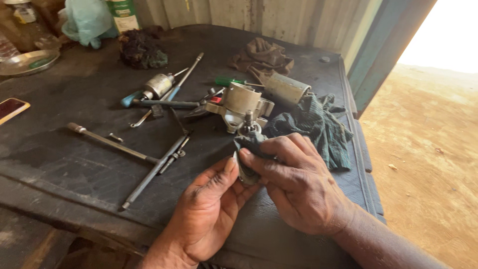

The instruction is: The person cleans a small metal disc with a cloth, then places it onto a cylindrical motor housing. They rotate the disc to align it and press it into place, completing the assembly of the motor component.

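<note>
My left hand [206, 209] grips a small metal part with a geared shaft [248, 127] from below, thumb pressed on its side. My right hand [294, 182] covers the part from the right and presses a dark checked rag [318, 127] against it; the rag trails off to the right over the bench. Only the shaft tip and a bit of the round body show between the fingers. Both hands hover over the front edge of a dark, greasy workbench [74, 169].
Behind the hands lie an aluminium housing [241, 102] and a grey metal cylinder [285, 88]. Long rods and wrenches [149, 172], a small motor body [158, 85], a green-handled screwdriver [228, 80], brown cloth [261, 56], a phone [11, 108] and a metal dish [27, 62] are spread around. Sandy ground lies right.
</note>
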